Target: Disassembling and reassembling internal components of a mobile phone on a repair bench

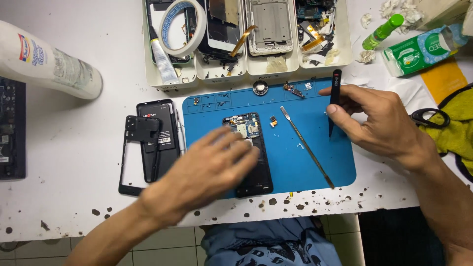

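Observation:
An opened black phone (250, 129) with its circuit board showing lies on the blue repair mat (290, 148). My left hand (207, 167), blurred and with fingers spread, hovers over the phone's lower half and holds nothing. My right hand (379, 120) grips black tweezers (334, 98), tips pointing down at the mat's right side. A thin metal spudger (306, 146) lies diagonally on the mat between the phone and my right hand.
Left of the mat lie a black battery (162, 133) and a black phone frame (139, 152). White trays (246, 69) at the back hold tape, a glue tube and phone parts. A white bottle (49, 61), green bottles (419, 49) and scissors (429, 117) lie around.

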